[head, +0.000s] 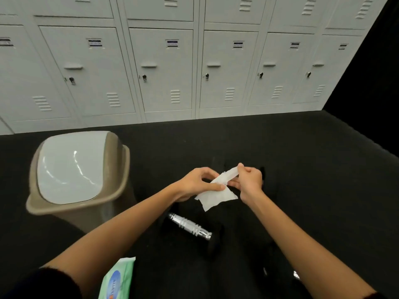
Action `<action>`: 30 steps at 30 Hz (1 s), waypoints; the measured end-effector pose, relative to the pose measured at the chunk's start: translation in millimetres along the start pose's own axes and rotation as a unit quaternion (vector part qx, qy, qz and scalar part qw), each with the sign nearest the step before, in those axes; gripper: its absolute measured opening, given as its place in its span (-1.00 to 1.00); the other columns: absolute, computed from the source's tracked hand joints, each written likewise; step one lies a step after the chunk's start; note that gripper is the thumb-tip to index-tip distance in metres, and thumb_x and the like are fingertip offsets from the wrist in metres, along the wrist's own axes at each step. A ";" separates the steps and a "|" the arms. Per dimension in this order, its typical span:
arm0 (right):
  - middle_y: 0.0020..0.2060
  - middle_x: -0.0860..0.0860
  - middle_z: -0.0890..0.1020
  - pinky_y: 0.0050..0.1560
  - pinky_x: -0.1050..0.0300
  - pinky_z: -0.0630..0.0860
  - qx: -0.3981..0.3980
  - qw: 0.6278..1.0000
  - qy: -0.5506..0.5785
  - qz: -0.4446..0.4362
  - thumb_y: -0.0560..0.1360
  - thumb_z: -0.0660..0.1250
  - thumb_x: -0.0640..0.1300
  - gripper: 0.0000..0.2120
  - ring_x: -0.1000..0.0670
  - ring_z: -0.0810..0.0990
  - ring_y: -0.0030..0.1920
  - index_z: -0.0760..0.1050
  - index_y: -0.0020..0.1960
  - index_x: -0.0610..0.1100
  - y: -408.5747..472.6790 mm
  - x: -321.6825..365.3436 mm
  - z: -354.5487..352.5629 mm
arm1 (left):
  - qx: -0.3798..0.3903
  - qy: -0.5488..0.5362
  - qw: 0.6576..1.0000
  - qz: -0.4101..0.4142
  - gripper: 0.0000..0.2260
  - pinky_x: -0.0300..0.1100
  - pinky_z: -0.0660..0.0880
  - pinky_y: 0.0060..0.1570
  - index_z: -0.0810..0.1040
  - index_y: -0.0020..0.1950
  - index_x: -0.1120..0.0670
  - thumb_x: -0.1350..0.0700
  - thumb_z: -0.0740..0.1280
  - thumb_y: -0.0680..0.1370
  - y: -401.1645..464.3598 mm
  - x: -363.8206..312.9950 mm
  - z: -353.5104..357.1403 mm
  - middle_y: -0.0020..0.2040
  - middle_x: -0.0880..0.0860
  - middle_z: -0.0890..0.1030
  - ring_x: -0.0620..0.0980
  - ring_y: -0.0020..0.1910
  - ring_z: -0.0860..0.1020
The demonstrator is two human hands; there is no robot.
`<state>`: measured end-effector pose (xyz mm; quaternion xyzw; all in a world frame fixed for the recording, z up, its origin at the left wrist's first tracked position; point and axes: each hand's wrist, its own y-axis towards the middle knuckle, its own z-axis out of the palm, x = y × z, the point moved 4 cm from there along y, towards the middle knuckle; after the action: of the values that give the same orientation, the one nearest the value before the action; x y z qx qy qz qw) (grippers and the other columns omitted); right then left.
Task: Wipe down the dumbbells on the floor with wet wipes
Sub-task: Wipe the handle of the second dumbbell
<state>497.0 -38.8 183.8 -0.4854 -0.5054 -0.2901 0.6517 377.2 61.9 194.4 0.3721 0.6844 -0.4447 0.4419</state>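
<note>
Grey lockers (pixel 164 67) line the back wall; black floor (pixel 302 169) below.

Item 1: wet wipe (pixel 218 194), white, held in the air between both hands above the floor. Left hand (pixel 197 183) pinches its lower part between thumb and fingers; right hand (pixel 248 179) pinches the upper strip, fingers curled. Partly bunched, not yet spread flat. Judged light, limp and damp; likely to tear if pulled hard, best opened by its edges and then wadded into the palm.

Item 2: dumbbell (pixel 190 226), lying on the floor just below the hands, chrome ribbed handle showing, dark ends hard to make out against the floor. Judged heavy, rigid, apt to roll; steady it by one end and wipe along the handle.

Item 3: second dumbbell (pixel 296 275), only a chrome glint near the right forearm.

Item 4: wipes pack (pixel 117 279), green, by the left forearm.

Item 5: bin (pixel 77 169), beige with a white swing lid, at left.
</note>
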 end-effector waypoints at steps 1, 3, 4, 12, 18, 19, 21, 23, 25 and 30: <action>-0.16 -0.17 0.63 -0.39 0.14 0.57 -0.008 1.000 0.013 0.016 0.61 0.19 -0.17 -0.82 -0.07 0.66 -0.28 0.46 -0.13 -0.21 6.2 -1.5 -5.5 | -0.003 0.026 1.000 0.003 -0.72 -0.09 0.57 0.02 0.56 0.12 0.11 0.05 0.45 0.45 9.6 -2.2 3.4 0.07 0.07 0.59 -0.03 0.02 0.58; -0.19 -0.20 0.63 -0.41 0.15 0.58 -0.023 0.998 0.038 0.036 0.60 0.20 -0.21 -0.85 -0.08 0.66 -0.35 0.46 -0.10 -0.24 18.9 -0.6 -17.5 | -0.006 0.044 0.999 -0.007 -0.84 -0.19 0.53 -0.16 0.61 -0.06 0.12 0.04 0.42 0.48 27.2 -9.1 8.7 -0.11 0.04 0.62 -0.06 -0.14 0.58; -0.19 -0.22 0.63 -0.44 0.16 0.58 -0.029 0.997 0.055 0.044 0.60 0.21 -0.23 -0.90 -0.10 0.67 -0.36 0.44 -0.02 -0.26 27.0 1.4 -23.6 | -0.013 0.053 0.998 -0.013 -0.84 -0.22 0.49 -0.20 0.62 -0.10 0.12 0.03 0.41 0.48 35.4 -14.2 9.7 -0.16 0.03 0.61 -0.07 -0.18 0.57; 0.08 0.02 0.47 0.04 0.14 0.50 0.019 0.975 -0.121 -0.187 0.52 0.29 0.09 -0.80 0.08 0.50 0.06 0.45 0.10 0.06 46.0 41.0 -48.1 | -0.053 0.122 0.991 -0.032 -0.78 -0.17 0.46 -0.17 0.66 0.00 0.19 0.06 0.32 0.55 76.7 -69.9 4.1 -0.20 0.01 0.60 -0.07 -0.21 0.50; 0.11 0.05 0.56 -0.05 0.34 0.53 0.284 0.919 -0.197 -0.190 0.39 0.49 -0.15 -0.43 0.12 0.56 0.10 0.35 0.33 0.02 52.1 64.0 -12.6 | -0.054 0.051 0.997 0.007 -0.86 -0.16 0.56 -0.05 0.65 0.05 0.10 0.14 0.38 0.52 101.5 -65.8 -6.7 -0.03 0.10 0.67 -0.02 -0.04 0.62; 0.07 0.00 0.57 -0.11 0.33 0.54 0.260 0.928 -0.200 -0.179 0.39 0.49 -0.18 -0.41 0.09 0.58 0.05 0.31 0.32 -0.02 63.9 66.7 -11.4 | -0.072 0.018 0.997 0.013 -0.85 -0.20 0.57 -0.10 0.64 0.04 0.12 0.13 0.39 0.50 112.6 -62.4 -9.1 -0.03 0.10 0.66 -0.02 -0.05 0.63; 0.01 -0.06 0.58 -0.19 0.33 0.52 0.206 0.945 -0.201 -0.158 0.39 0.49 -0.20 -0.46 0.03 0.60 0.00 0.28 0.24 -0.08 89.0 73.5 -14.1 | -0.107 -0.049 0.993 0.023 -0.82 -0.25 0.57 -0.18 0.63 0.04 0.16 0.12 0.41 0.48 134.4 -59.5 -11.8 -0.02 0.13 0.66 -0.03 -0.09 0.64; 0.00 -0.11 0.59 -0.21 0.29 0.49 0.164 0.956 -0.197 -0.146 0.39 0.49 -0.21 -0.62 -0.04 0.61 -0.01 0.36 0.08 -0.12 116.4 80.8 -19.1 | -0.126 -0.106 0.986 0.028 -0.78 -0.14 0.60 -0.08 0.63 0.07 0.21 0.13 0.42 0.48 156.0 -61.1 -12.8 0.03 0.16 0.66 0.04 -0.01 0.64; -0.04 -0.13 0.61 -0.23 0.22 0.49 0.138 0.954 -0.220 -0.150 0.39 0.49 -0.19 -0.76 -0.09 0.61 -0.02 0.44 -0.06 -0.12 132.1 92.2 -23.9 | -0.127 -0.150 0.980 0.018 -0.77 -0.05 0.59 0.05 0.63 0.08 0.23 0.15 0.43 0.47 171.4 -64.9 -9.8 0.06 0.16 0.65 0.08 0.05 0.62; -0.09 -0.04 0.58 -0.27 0.24 0.43 0.080 0.935 -0.322 -0.124 0.44 0.43 -0.20 -0.88 0.03 0.55 -0.09 0.54 -0.05 -0.16 149.1 86.6 -26.7 | -0.144 -0.148 0.978 -0.040 -0.88 0.04 0.57 0.09 0.63 -0.03 0.17 0.15 0.43 0.48 193.7 -50.2 5.0 0.04 0.14 0.65 0.08 0.03 0.63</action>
<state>664.3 0.0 214.1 -0.4329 -0.7656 -0.1556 0.4498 570.1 114.9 186.2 0.2074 0.6827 -0.4087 0.5691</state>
